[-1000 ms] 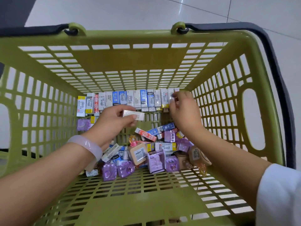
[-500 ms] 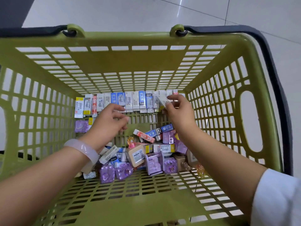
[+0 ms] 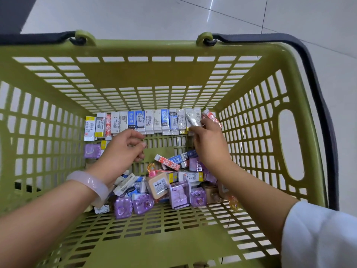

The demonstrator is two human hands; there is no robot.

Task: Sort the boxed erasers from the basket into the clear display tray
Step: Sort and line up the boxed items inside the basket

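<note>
Your left hand [image 3: 123, 149] has given up its white boxed eraster a second ago and now hovers empty, fingers loosely curled apart. Your right hand [image 3: 207, 144] pinches that white boxed eraser [image 3: 193, 118], tilted, against the standing row of boxed erasers [image 3: 148, 121]. Below your grip, the loose pile [image 3: 164, 180] waits in the green plastic basket [image 3: 173, 238]; no clear tray visible.

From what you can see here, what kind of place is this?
Probably a stationery shop or its stockroom: a green plastic shopping basket on a tiled floor, filled with boxed erasers bearing barcode price stickers.
</note>
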